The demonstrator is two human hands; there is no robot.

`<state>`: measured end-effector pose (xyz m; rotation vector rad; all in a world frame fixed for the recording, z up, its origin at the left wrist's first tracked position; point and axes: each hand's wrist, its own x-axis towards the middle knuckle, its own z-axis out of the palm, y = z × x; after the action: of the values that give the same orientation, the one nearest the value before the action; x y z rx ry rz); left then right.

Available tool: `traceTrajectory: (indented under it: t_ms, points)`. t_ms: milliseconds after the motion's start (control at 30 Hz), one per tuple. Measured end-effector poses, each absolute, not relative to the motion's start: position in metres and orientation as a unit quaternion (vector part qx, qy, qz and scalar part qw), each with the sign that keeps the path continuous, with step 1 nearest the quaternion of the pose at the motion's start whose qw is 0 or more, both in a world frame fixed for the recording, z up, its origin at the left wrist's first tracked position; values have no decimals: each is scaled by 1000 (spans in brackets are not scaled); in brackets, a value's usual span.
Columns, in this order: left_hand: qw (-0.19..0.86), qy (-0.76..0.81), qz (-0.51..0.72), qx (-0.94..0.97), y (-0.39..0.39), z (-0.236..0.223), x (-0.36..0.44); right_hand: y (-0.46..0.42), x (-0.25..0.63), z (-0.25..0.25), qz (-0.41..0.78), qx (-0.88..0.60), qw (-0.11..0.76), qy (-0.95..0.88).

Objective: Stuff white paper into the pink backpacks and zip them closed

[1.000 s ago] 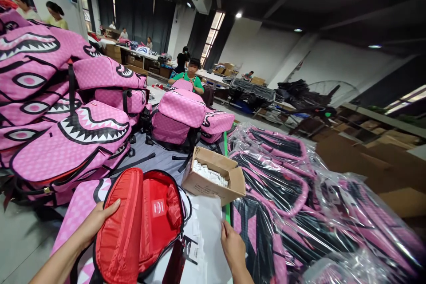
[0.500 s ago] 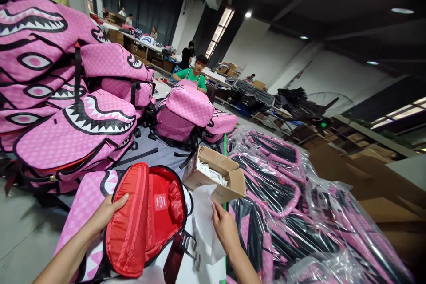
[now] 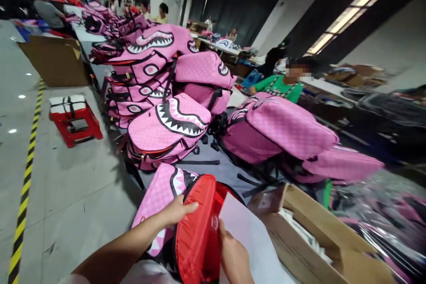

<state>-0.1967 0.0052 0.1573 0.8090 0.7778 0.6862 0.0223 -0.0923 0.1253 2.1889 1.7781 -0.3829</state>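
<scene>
The left hand (image 3: 176,212) reaches in from the lower left, forearm slanting up, its thumb laid flat over the red flap (image 3: 196,226) and its fingers out of sight behind, gripping the edge between them. The right hand (image 3: 233,250), upright with knuckles outward, pinches the edge of a white sheet (image 3: 249,230) between thumb and fingers. The sheet's near edge stands at the mouth of the open backpack (image 3: 151,206), which lies between and just beyond the two hands.

The flap is thin, glossy, slightly puckered fabric with a curved outline; the backpack's outside is pink checkered material with a printed row of white teeth. The sheet is smooth and gently bowed, its lower part running down past the right hand. Right of that hand, a plain cardboard box (image 3: 289,244) with its top open holds white slips (image 3: 304,233), and farther right lie pink bags in shiny clear plastic (image 3: 392,222), blurred.

Ahead of the left hand, plump pink backpacks (image 3: 166,126) are heaped on the grey counter (image 3: 224,179). Well left of it, yellow-and-black tape (image 3: 25,204) crosses the pale, glossy floor (image 3: 83,186) near a red stool (image 3: 95,126). Beyond both hands, a person in green (image 3: 282,86) is at the far side.
</scene>
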Motion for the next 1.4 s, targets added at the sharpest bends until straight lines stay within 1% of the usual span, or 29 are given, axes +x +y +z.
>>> traceTrajectory:
  t_ms: [67, 167, 233, 300, 333, 367, 433, 500, 567, 667, 700, 767, 867, 967, 1067, 1267, 1400]
  points:
    - [786, 373, 319, 376, 1, 158, -203, -96, 5, 127, -154, 742, 150, 635]
    - [789, 379, 302, 378, -3, 160, -209, -101, -11, 130, -205, 745, 89, 629]
    - [794, 375, 285, 385, 0, 159, -210, -101, -8, 127, -275, 739, 18, 614]
    - [800, 369, 269, 388, 4, 158, -210, -99, 6, 122, -361, 718, -74, 590]
    - [802, 368, 264, 390, 6, 158, -210, -98, 15, 119, -385, 713, -119, 574]
    - [802, 368, 262, 391, 6, 158, -210, -97, 25, 116, -385, 718, -155, 559]
    - [797, 371, 264, 396, 6, 160, -210, -94, 40, 109, -318, 758, -176, 541]
    - [793, 372, 270, 399, 4, 163, -210, -93, 45, 98, -234, 792, -160, 540]
    - [793, 374, 268, 399, 2, 166, -208, -94, 40, 81, -196, 800, -113, 555]
    - [796, 377, 257, 397, 1, 170, -205, -91, 23, 44, -188, 792, 42, 580]
    - [796, 377, 256, 399, 1, 171, -204, -88, 19, 32, -189, 782, 81, 588]
    - [790, 380, 262, 403, 1, 173, -202, -84, 16, 12, -192, 767, 116, 601]
    - [784, 389, 267, 405, 0, 176, -201, -78, 29, 1, -191, 735, 110, 642]
    - [786, 394, 264, 397, -2, 177, -202, -68, 59, 3, -182, 651, 115, 728]
    - [788, 393, 266, 391, -2, 175, -203, -52, 86, 3, -149, 582, 109, 792]
    - [793, 395, 264, 381, 0, 170, -205, -33, 96, -22, -45, 587, 121, 799]
    - [791, 403, 257, 382, 1, 168, -204, -32, 90, -31, -52, 577, 97, 809]
